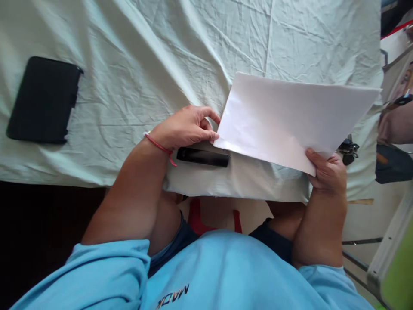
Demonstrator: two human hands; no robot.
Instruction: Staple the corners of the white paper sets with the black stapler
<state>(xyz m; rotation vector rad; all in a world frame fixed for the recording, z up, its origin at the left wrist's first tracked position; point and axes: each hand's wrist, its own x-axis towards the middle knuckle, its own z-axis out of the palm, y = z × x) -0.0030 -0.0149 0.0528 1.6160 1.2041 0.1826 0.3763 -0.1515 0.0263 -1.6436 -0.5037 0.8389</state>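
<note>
White sheets of paper [284, 116], seemingly a thin stack, are held between my two hands above the cloth. My left hand [190, 127], with a red string at the wrist, pinches the left edge near its lower corner. At the lower right corner my right hand [329, 170] grips the paper, thumb on top and the other fingers hidden beneath. Just below my left hand lies a long black object [202, 157], perhaps a stapler. Some dark metallic items [349, 150], which look like keys, are partly covered by the paper's right side.
A pale green wrinkled cloth [145, 51] covers the table, whose near edge runs in front of my body. A flat black case [45, 101] lies at the far left. Past the table's right edge are a dark bag [393, 163] and a metal-framed green panel [398, 262].
</note>
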